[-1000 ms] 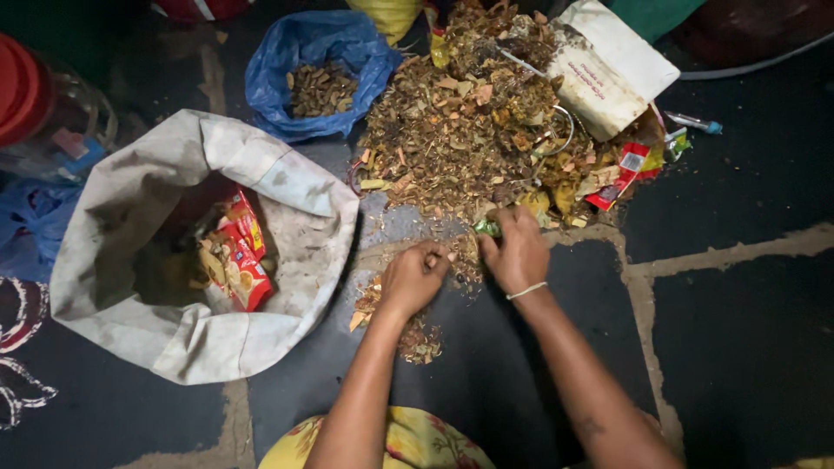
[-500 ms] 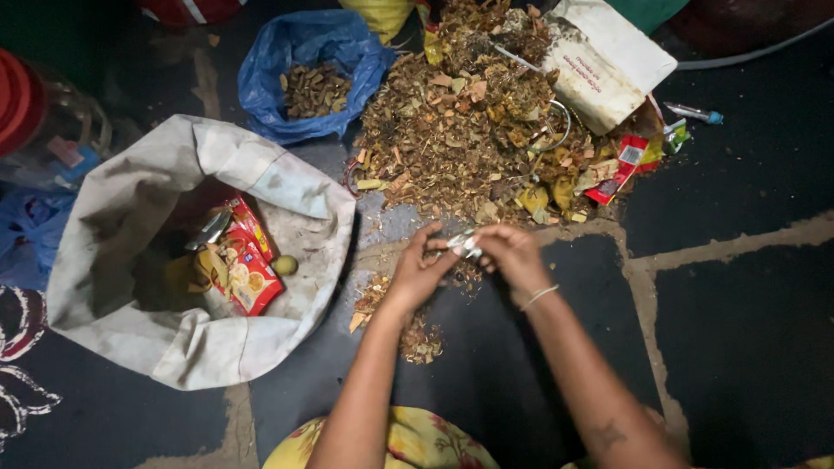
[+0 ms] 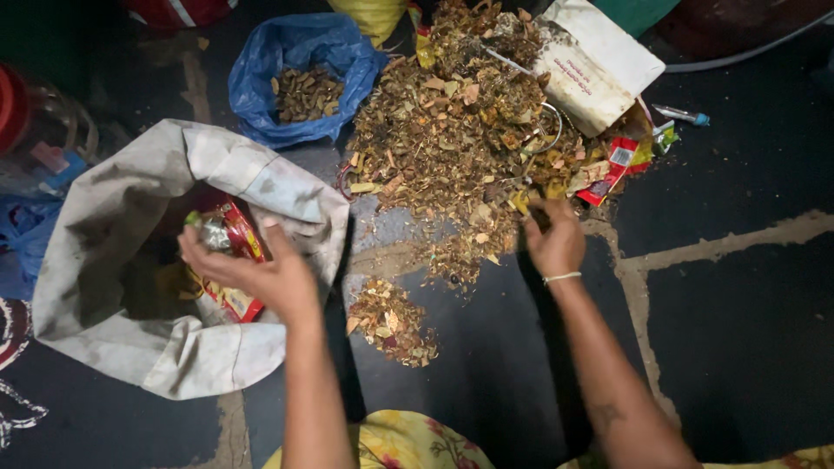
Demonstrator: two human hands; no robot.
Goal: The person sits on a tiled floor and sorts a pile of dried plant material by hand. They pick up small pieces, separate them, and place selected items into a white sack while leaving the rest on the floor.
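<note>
My left hand (image 3: pixel 261 274) hovers over the mouth of a big white sack (image 3: pixel 130 334), palm up with thumb and fingers spread. A crumpled silver and green wrapper (image 3: pixel 208 230) sits right at its fingertips, above red snack packets (image 3: pixel 239 239) inside the sack. My right hand (image 3: pixel 554 241) reaches into the near edge of a large heap of dry leaves and litter (image 3: pixel 443 130). Its fingers are bent down among yellowish scraps (image 3: pixel 521 201). What they grip, if anything, is hidden.
A blue plastic bag (image 3: pixel 347 52) with brown bits lies behind the sack. A white paper bag (image 3: pixel 595 69), red wrappers (image 3: pixel 612 165) and a small pen-like thing (image 3: pixel 682 115) lie at the heap's right. A small leaf pile (image 3: pixel 391 321) lies on the dark stone floor near my knees.
My left hand has swung left from the middle to over the sack, carrying the wrapper the two hands held together. My right hand has gone forward into the heap.
</note>
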